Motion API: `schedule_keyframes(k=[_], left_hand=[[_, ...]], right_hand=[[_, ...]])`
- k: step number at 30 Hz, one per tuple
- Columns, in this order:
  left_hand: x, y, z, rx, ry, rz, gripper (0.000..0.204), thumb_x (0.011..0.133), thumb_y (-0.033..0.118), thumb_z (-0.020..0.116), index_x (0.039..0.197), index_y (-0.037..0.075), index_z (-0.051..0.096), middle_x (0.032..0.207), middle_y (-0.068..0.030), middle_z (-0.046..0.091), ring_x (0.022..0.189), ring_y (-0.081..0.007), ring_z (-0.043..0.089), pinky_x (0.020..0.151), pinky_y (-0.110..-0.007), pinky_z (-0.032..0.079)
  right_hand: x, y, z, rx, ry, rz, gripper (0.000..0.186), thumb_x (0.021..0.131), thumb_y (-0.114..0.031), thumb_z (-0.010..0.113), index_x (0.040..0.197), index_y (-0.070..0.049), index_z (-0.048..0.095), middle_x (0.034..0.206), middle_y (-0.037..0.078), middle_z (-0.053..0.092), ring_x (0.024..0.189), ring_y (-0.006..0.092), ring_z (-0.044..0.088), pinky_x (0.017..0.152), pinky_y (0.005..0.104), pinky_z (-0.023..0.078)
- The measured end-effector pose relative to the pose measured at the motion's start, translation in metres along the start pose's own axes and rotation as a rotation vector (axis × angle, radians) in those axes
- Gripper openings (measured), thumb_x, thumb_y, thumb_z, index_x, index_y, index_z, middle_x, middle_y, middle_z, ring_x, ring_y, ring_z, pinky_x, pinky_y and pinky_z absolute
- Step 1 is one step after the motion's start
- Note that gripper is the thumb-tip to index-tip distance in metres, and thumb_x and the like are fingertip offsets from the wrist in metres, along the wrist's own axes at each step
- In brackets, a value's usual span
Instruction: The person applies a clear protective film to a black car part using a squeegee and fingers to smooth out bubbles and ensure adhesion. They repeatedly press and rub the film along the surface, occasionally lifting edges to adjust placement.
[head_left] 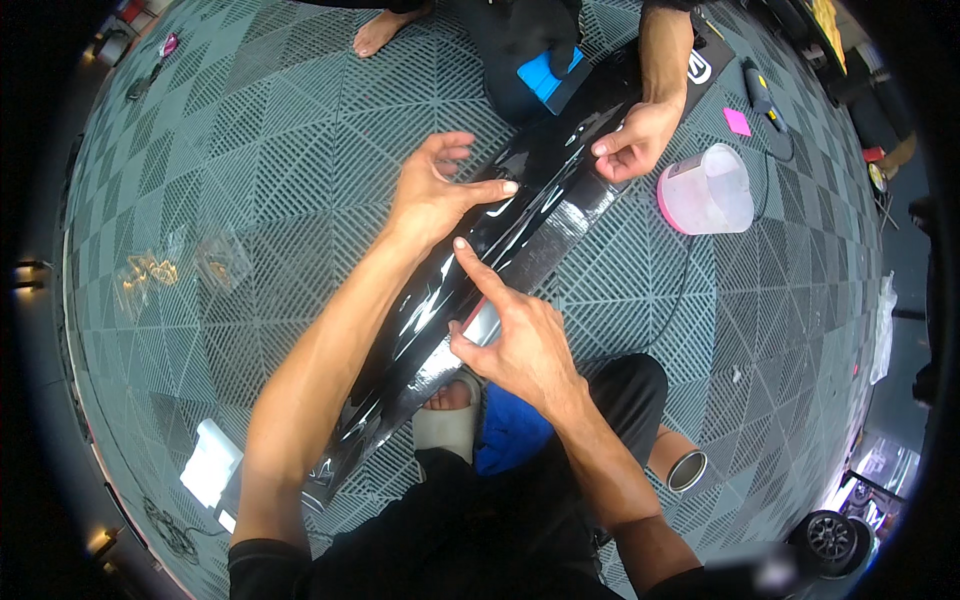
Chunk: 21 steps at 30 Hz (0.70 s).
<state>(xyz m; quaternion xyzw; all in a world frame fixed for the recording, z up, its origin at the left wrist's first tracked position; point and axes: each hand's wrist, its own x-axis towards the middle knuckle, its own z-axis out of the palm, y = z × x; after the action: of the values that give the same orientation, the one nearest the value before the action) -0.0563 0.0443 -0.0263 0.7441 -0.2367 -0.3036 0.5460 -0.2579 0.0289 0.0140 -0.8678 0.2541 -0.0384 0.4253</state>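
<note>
A long panel covered in glossy black film (425,300) lies diagonally across my front, the film wrinkled along it. My left hand (435,190) is over its far-left side, fingers apart, the thumb tip on or just above the film. My right hand (525,340) has its index finger stretched onto the film and its thumb spread down to the near edge, beside a pale strip with a red edge (482,322). Neither hand visibly holds anything. A co-worker's bare hand (638,140) has its fingers curled at the panel's far-right edge.
By the co-worker's dark clothing is a blue squeegee (545,78). Right of the panel stand a clear tub with pink at its base (705,190), a pink card (737,122) and a corded tool (762,95). A brown cup (677,460) is near my knee; plastic bags (222,258) lie left.
</note>
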Motion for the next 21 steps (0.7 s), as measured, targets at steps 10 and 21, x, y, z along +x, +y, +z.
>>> schedule_keyframes(k=[10,21], left_hand=[[0.0022,-0.0044,0.0021,-0.090,-0.084,0.004,0.082,0.075,0.026,0.102,0.145,0.006,0.065,0.141,-0.0155,0.065,0.135,-0.0288,0.056,0.113,-0.046,0.049],[0.0050,-0.0080,0.0053,-0.041,-0.041,0.006,0.093,0.069,0.028,0.106,0.146,0.000,0.061,0.139,-0.0198,0.066,0.135,-0.0325,0.058,0.115,-0.046,0.048]], right_hand=[[-0.0018,0.0025,0.0014,-0.015,0.039,-0.053,0.093,0.084,-0.024,0.081,0.169,-0.022,0.044,0.104,0.022,0.079,0.089,0.0429,0.078,0.081,0.0515,0.062],[-0.0010,-0.0003,0.0009,-0.027,0.048,-0.050,0.090,0.086,-0.026,0.080,0.169,-0.023,0.044,0.102,0.020,0.079,0.088,0.0420,0.078,0.080,0.0507,0.062]])
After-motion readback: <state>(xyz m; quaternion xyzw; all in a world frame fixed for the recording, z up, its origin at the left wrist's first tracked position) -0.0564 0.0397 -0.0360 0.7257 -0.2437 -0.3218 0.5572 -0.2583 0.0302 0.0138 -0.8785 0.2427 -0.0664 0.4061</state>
